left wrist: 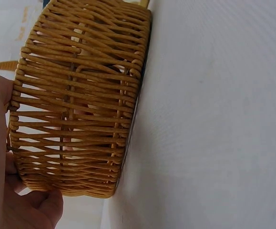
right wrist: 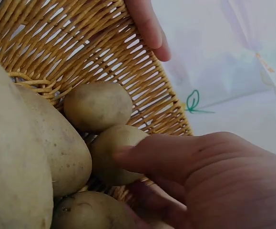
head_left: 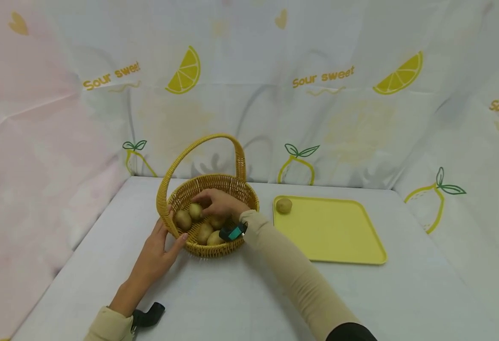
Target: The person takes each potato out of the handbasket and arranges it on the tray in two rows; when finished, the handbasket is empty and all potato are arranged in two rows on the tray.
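Note:
A wicker basket (head_left: pixel 209 251) with a tall arched handle stands on the table, several potatoes inside it. My left hand (head_left: pixel 157 253) holds the basket's left side, thumb at the near rim and fingers round the outside, as the left wrist view also shows on the woven wall (left wrist: pixel 80 105). Reaching into the basket, my right hand (head_left: pixel 220 203) pinches a small potato (right wrist: pixel 114 157) between thumb and fingers. Beside that one lies another potato (right wrist: pixel 98 106) against the wicker, with larger potatoes (right wrist: pixel 56 143) close by. The fingertips under the pinched potato are partly hidden.
A yellow tray (head_left: pixel 330 232) lies to the right of the basket, with one potato (head_left: pixel 284 205) in its far left corner. The white tabletop (head_left: pixel 232 303) ends at a printed cloth backdrop (head_left: pixel 249 104) behind the basket and tray.

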`<state>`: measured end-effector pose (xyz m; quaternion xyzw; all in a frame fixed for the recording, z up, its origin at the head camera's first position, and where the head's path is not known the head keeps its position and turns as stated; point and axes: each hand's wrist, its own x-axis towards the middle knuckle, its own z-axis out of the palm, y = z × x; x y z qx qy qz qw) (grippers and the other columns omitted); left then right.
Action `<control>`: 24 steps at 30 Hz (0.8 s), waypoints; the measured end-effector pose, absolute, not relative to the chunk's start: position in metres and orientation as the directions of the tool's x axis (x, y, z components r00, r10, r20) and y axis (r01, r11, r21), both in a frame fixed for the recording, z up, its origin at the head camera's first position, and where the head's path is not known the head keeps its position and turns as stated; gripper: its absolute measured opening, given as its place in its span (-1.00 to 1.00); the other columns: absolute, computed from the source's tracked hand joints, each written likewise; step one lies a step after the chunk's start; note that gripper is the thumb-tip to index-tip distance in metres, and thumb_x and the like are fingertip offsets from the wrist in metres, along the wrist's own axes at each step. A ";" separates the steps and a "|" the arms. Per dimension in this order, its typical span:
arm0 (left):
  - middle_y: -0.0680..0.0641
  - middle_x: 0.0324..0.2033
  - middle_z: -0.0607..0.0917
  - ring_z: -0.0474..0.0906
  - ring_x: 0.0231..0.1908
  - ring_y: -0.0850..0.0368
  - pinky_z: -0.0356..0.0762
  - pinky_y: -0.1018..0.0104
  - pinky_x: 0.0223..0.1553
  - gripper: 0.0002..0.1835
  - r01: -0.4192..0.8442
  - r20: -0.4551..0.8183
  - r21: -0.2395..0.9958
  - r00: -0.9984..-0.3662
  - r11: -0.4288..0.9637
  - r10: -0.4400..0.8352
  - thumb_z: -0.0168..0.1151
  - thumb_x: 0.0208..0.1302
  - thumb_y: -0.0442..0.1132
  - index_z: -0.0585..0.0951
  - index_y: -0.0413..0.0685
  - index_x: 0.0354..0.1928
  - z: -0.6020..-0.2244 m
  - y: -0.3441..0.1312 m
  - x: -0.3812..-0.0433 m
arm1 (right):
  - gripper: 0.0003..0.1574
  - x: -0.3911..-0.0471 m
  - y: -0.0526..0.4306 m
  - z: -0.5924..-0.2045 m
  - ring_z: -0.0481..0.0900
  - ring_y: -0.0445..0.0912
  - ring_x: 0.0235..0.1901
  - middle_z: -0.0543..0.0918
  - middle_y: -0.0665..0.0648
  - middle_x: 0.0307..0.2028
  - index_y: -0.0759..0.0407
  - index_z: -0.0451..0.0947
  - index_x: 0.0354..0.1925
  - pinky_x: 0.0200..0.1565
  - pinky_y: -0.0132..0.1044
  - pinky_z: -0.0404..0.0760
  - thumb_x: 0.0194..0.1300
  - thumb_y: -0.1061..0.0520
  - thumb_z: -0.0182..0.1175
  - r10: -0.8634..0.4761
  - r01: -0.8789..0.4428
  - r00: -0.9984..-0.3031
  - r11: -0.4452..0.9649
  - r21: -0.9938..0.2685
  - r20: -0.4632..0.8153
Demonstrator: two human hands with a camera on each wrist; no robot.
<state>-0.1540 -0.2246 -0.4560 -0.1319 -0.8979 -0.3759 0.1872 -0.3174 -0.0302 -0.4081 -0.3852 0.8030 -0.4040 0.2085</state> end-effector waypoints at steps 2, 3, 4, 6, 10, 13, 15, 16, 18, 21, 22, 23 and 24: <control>-0.22 0.61 0.06 0.08 0.51 -0.31 0.20 -0.36 0.34 -0.15 0.378 0.437 0.627 -0.894 0.681 0.094 0.25 0.53 -0.09 0.07 -0.25 0.64 -0.456 -0.225 -0.154 | -0.42 -0.318 -0.030 -0.409 0.49 -0.10 0.19 0.60 0.11 0.19 0.29 0.59 0.30 0.19 -0.38 0.42 0.33 0.39 0.35 -0.796 -0.467 -0.604 0.387 -0.795 -0.033; -0.22 0.61 0.06 0.08 0.52 -0.31 0.19 -0.36 0.34 -0.15 0.378 0.438 0.629 -0.894 0.679 0.093 0.25 0.53 -0.09 0.06 -0.25 0.64 -0.456 -0.225 -0.155 | -0.43 -0.318 -0.030 -0.409 0.48 -0.10 0.17 0.59 0.09 0.15 0.29 0.60 0.29 0.18 -0.38 0.43 0.31 0.39 0.35 -0.804 -0.482 -0.594 0.387 -0.786 -0.031; -0.22 0.61 0.07 0.08 0.51 -0.31 0.19 -0.36 0.34 -0.14 0.378 0.438 0.631 -0.894 0.677 0.091 0.25 0.53 -0.08 0.06 -0.23 0.64 -0.456 -0.225 -0.155 | -0.43 -0.318 -0.030 -0.408 0.46 -0.11 0.14 0.57 0.08 0.12 0.29 0.61 0.28 0.17 -0.38 0.43 0.30 0.39 0.36 -0.812 -0.501 -0.582 0.385 -0.775 -0.027; -0.22 0.60 0.08 0.09 0.51 -0.31 0.20 -0.36 0.34 -0.14 0.378 0.440 0.630 -0.893 0.678 0.089 0.25 0.53 -0.08 0.04 -0.19 0.65 -0.456 -0.225 -0.156 | -0.43 -0.319 -0.029 -0.407 0.44 -0.13 0.11 0.54 0.05 0.08 0.29 0.63 0.26 0.15 -0.37 0.43 0.27 0.40 0.37 -0.824 -0.520 -0.566 0.380 -0.765 -0.024; -0.23 0.61 0.07 0.09 0.51 -0.33 0.21 -0.38 0.33 -0.13 0.371 0.435 0.626 -0.896 0.686 0.088 0.25 0.53 -0.08 0.04 -0.20 0.65 -0.457 -0.225 -0.155 | -0.43 -0.318 -0.029 -0.408 0.48 -0.17 0.11 0.56 0.02 0.09 0.25 0.64 0.24 0.17 -0.37 0.43 0.26 0.39 0.42 -0.818 -0.504 -0.574 0.376 -0.777 -0.023; -0.24 0.60 0.06 0.09 0.50 -0.35 0.22 -0.40 0.31 -0.14 0.365 0.427 0.628 -0.900 0.688 0.087 0.25 0.53 -0.08 0.05 -0.24 0.64 -0.456 -0.225 -0.153 | -0.43 -0.316 -0.029 -0.410 0.54 -0.19 0.11 0.64 -0.01 0.10 0.19 0.66 0.22 0.17 -0.34 0.46 0.24 0.34 0.47 -0.792 -0.460 -0.610 0.382 -0.802 -0.027; -0.24 0.60 0.07 0.09 0.50 -0.35 0.22 -0.41 0.31 -0.13 0.359 0.421 0.630 -0.903 0.688 0.085 0.24 0.53 -0.07 0.03 -0.21 0.65 -0.456 -0.225 -0.153 | -0.42 -0.315 -0.029 -0.411 0.58 -0.19 0.09 0.69 -0.03 0.08 0.17 0.67 0.21 0.15 -0.32 0.48 0.21 0.32 0.50 -0.771 -0.431 -0.637 0.377 -0.820 -0.020; -0.24 0.60 0.07 0.09 0.50 -0.35 0.22 -0.41 0.31 -0.13 0.358 0.420 0.631 -0.904 0.689 0.086 0.24 0.53 -0.06 0.02 -0.19 0.66 -0.456 -0.225 -0.152 | -0.41 -0.315 -0.029 -0.411 0.60 -0.18 0.07 0.71 -0.02 0.07 0.16 0.68 0.21 0.15 -0.31 0.49 0.20 0.32 0.51 -0.764 -0.419 -0.645 0.368 -0.830 -0.013; -0.24 0.60 0.07 0.09 0.50 -0.35 0.21 -0.40 0.31 -0.13 0.359 0.419 0.629 -0.904 0.690 0.087 0.24 0.54 -0.06 0.02 -0.19 0.66 -0.456 -0.225 -0.152 | -0.40 -0.315 -0.029 -0.411 0.63 -0.18 0.04 0.73 0.00 0.05 0.17 0.68 0.21 0.13 -0.31 0.52 0.19 0.31 0.52 -0.759 -0.412 -0.651 0.345 -0.843 0.007; -0.24 0.60 0.07 0.10 0.49 -0.36 0.23 -0.40 0.30 -0.14 0.365 0.427 0.622 -0.900 0.692 0.091 0.24 0.53 -0.08 0.03 -0.20 0.65 -0.457 -0.226 -0.152 | -0.38 -0.316 -0.029 -0.411 0.65 -0.16 0.02 0.73 0.00 0.04 0.19 0.68 0.22 0.10 -0.31 0.55 0.18 0.30 0.53 -0.747 -0.400 -0.664 0.314 -0.861 0.037; -0.24 0.60 0.06 0.10 0.50 -0.35 0.23 -0.40 0.30 -0.14 0.367 0.427 0.622 -0.899 0.692 0.093 0.24 0.53 -0.08 0.04 -0.21 0.65 -0.457 -0.226 -0.153 | -0.39 -0.317 -0.029 -0.411 0.66 -0.15 0.01 0.72 0.00 0.04 0.18 0.68 0.22 0.09 -0.32 0.56 0.19 0.29 0.53 -0.738 -0.395 -0.674 0.306 -0.866 0.047; -0.23 0.61 0.06 0.10 0.50 -0.35 0.23 -0.40 0.30 -0.14 0.367 0.428 0.622 -0.899 0.691 0.093 0.25 0.53 -0.08 0.04 -0.21 0.65 -0.457 -0.226 -0.154 | -0.41 -0.317 -0.029 -0.410 0.66 -0.14 0.01 0.72 -0.01 0.03 0.18 0.68 0.21 0.08 -0.32 0.56 0.20 0.28 0.53 -0.726 -0.394 -0.685 0.301 -0.869 0.059; -0.22 0.61 0.06 0.09 0.50 -0.34 0.23 -0.40 0.30 -0.13 0.367 0.427 0.624 -0.900 0.690 0.093 0.25 0.53 -0.08 0.03 -0.20 0.65 -0.457 -0.226 -0.154 | -0.42 -0.317 -0.028 -0.410 0.66 -0.12 0.01 0.71 -0.01 0.03 0.17 0.68 0.20 0.08 -0.31 0.57 0.20 0.27 0.53 -0.713 -0.388 -0.698 0.297 -0.872 0.068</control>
